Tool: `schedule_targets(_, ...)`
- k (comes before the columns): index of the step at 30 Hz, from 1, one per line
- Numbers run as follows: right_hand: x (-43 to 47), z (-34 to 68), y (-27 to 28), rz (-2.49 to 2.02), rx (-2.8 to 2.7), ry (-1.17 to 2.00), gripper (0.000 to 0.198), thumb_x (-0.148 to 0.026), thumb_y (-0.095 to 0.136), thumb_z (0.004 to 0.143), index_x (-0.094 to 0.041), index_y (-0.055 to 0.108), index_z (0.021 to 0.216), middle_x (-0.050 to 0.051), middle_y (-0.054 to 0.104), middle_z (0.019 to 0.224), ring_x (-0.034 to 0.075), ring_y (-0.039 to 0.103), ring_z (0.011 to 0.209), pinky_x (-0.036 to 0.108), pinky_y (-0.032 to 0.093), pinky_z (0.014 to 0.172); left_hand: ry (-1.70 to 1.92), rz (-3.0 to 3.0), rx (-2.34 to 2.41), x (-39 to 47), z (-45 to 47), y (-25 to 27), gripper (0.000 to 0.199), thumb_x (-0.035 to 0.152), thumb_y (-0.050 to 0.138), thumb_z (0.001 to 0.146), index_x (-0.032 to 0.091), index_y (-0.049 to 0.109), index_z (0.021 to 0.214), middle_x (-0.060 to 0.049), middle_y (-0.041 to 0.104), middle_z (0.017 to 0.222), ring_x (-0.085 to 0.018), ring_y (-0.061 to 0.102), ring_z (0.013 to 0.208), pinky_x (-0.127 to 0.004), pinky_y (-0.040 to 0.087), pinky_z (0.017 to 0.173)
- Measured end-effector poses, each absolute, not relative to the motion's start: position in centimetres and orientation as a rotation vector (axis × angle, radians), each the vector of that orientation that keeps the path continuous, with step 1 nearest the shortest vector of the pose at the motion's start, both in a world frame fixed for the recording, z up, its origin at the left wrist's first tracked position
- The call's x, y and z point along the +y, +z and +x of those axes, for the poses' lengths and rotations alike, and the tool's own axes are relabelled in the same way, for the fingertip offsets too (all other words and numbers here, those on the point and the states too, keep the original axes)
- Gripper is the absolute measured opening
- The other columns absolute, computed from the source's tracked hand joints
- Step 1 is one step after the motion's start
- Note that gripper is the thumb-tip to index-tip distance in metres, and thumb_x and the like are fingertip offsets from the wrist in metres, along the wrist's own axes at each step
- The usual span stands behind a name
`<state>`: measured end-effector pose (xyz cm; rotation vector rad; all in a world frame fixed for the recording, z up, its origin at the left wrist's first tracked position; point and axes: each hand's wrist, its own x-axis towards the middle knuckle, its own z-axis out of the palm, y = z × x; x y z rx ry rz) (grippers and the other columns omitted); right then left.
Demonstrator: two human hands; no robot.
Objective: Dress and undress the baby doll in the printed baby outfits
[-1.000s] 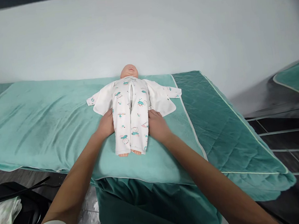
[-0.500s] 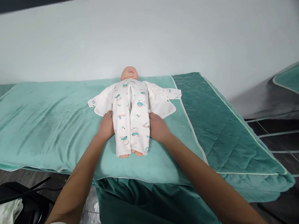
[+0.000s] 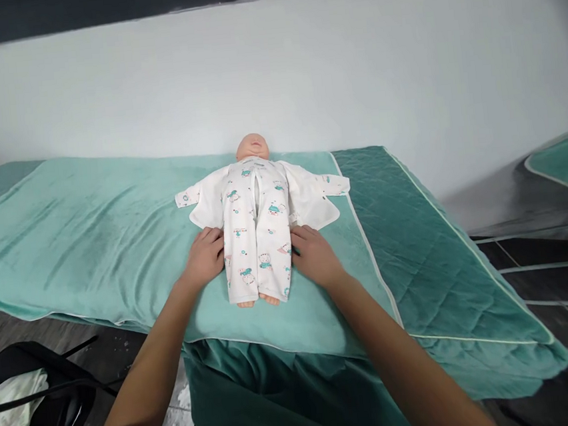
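Observation:
A baby doll (image 3: 252,146) lies on its back, its head toward the wall and its feet toward me. Its white printed outfit (image 3: 273,247) covers the body and legs, with a slit open down the upper front. White sleeves and side flaps spread out on both sides, and the toes show below the trouser hems. My left hand (image 3: 204,257) rests beside the left trouser leg, fingertips at its edge. Against the opposite edge lies my right hand (image 3: 315,253), fingers extended. Both hands look open, palms down, though their thumbs are partly hidden.
A light green blanket (image 3: 89,225) covers the bed under the doll, with a darker quilted cover (image 3: 419,260) to the right. A white wall (image 3: 270,73) stands behind. At lower left, a black chair (image 3: 42,370) holds a pale patterned cloth (image 3: 12,413).
My fingers have come out from the trouser edges and now lie flatter beside the legs. The view has tilted up slightly. The doll stays in place on the blanket.

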<state>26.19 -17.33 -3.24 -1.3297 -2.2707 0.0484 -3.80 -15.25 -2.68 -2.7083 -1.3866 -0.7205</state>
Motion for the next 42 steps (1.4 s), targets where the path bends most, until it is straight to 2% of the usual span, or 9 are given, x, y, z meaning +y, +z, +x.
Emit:
schedule_targets(7,-16.7,28.2,-3.4,-1.155,-2.044,0.332,0.018,-0.024,0.052,0.097,-0.022,0.069,0.090,0.007,0.070,0.096,0.023,0.062,0.094,0.037,0.050,0.088,-1.027,-2.659,-1.574,-13.3,-4.5,-2.6,0.024,0.027,0.050,0.097,0.021,0.069,0.085,-0.008,0.067,0.095,-0.023,0.056,0.097,-0.039,0.046,0.093)
schedule_targets(12,-12.6,32.0,-3.9,-1.647,-1.649,0.067,0.024,-0.033,0.056,0.089,-0.017,0.070,0.102,0.015,0.070,0.109,0.030,0.060,0.108,0.046,0.046,0.099,-0.978,-2.013,-2.162,-9.6,-5.3,-2.7,0.025,0.029,0.054,0.093,0.019,0.069,0.110,-0.013,0.066,0.120,-0.032,0.055,0.117,-0.046,0.044,0.101)
schedule_targets(16,-10.6,33.6,-3.6,-2.098,-1.530,0.012,0.045,-0.046,0.058,0.088,-0.012,0.067,0.114,0.022,0.067,0.118,0.035,0.060,0.108,0.047,0.046,0.092,-0.812,-1.754,-2.398,-7.5,-5.4,-2.5,0.034,0.038,0.058,0.091,0.020,0.066,0.119,-0.016,0.062,0.133,-0.039,0.051,0.128,-0.053,0.042,0.104)
schedule_targets(20,-9.7,33.5,-2.9,-2.294,-1.468,0.245,0.038,-0.053,0.057,0.086,-0.019,0.068,0.099,0.014,0.070,0.096,0.030,0.062,0.088,0.041,0.044,0.078,-0.778,-1.730,-2.419,-7.2,-5.3,-2.5,0.026,0.041,0.059,0.092,0.020,0.066,0.104,-0.016,0.064,0.127,-0.038,0.053,0.125,-0.052,0.043,0.102)
schedule_targets(23,-9.0,32.1,-1.4,-2.099,-1.367,0.375,0.024,-0.045,0.061,0.080,-0.021,0.060,0.079,0.005,0.062,0.076,0.023,0.057,0.074,0.035,0.041,0.070,-0.804,-1.770,-2.401,-7.5,-5.3,-2.6,0.021,0.041,0.058,0.092,0.021,0.065,0.091,-0.014,0.064,0.124,-0.036,0.054,0.123,-0.050,0.043,0.101)
schedule_targets(26,-9.4,29.0,1.8,-1.625,-1.356,0.340,0.023,-0.044,0.062,0.080,-0.023,0.053,0.080,0.000,0.056,0.075,0.017,0.049,0.067,0.031,0.040,0.065,-0.876,-1.772,-2.400,-7.5,-5.5,-2.6,0.020,0.038,0.054,0.095,0.021,0.061,0.089,-0.014,0.065,0.121,-0.034,0.057,0.120,-0.047,0.043,0.099)
schedule_targets(33,-14.1,23.0,9.4,-1.163,-2.460,0.666,0.010,-0.031,0.057,0.094,-0.027,0.064,0.088,-0.002,0.068,0.080,0.017,0.057,0.068,0.029,0.040,0.059,-1.211,-1.695,-2.514,-8.0,-6.0,-2.6,0.024,0.046,0.043,0.100,0.023,0.050,0.095,-0.006,0.066,0.087,-0.025,0.064,0.085,-0.035,0.043,0.078)
schedule_targets(38,-11.6,23.5,9.7,-1.129,-2.219,0.750,0.018,-0.035,0.056,0.095,-0.026,0.069,0.087,-0.001,0.068,0.077,0.016,0.058,0.067,0.029,0.044,0.059,-1.759,-1.716,-2.394,-8.0,-5.9,-2.9,0.023,0.045,0.055,0.094,0.024,0.045,0.092,-0.001,0.059,0.086,-0.018,0.057,0.078,-0.029,0.043,0.073)
schedule_targets(42,-6.1,22.8,8.2,-1.221,-1.732,0.670,0.012,-0.032,0.062,0.088,-0.022,0.068,0.087,-0.002,0.064,0.071,0.014,0.056,0.063,0.028,0.043,0.060,-2.218,-1.622,-2.297,-6.7,-4.1,-1.1,0.029,0.049,0.048,0.097,0.024,0.040,0.086,0.001,0.055,0.085,-0.014,0.056,0.081,-0.025,0.046,0.073)
